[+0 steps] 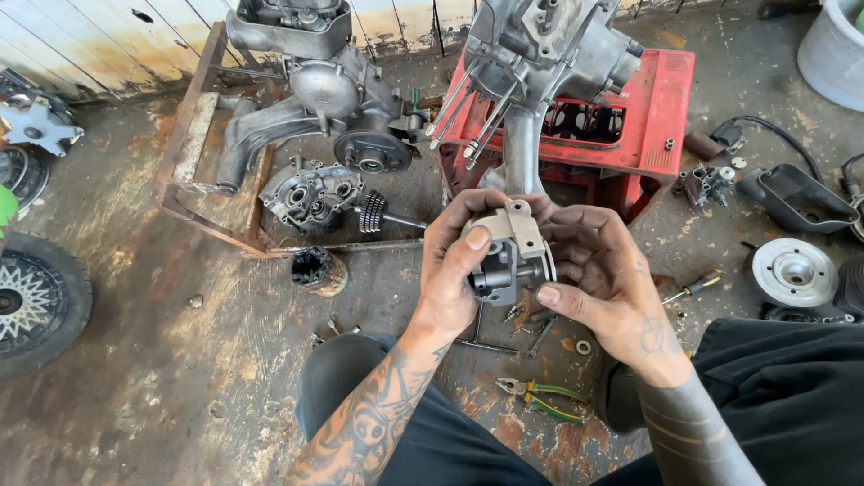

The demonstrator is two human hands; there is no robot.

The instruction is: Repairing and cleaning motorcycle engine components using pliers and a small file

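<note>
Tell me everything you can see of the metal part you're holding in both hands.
The metal part is a small cast piece, dull grey with a paler flat bracket on top and a darker, grimy rounded body below. It looks like aluminium. The left hand grips its near side, thumb on the bracket; the right hand cups the other side. It is held above the stained floor.

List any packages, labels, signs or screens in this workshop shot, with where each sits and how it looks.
None in view: no package, label, sign or screen shows.
Closest to a container: a red crate beyond the hands, boxy, under an engine case.
A white bucket, top right, round.
</note>
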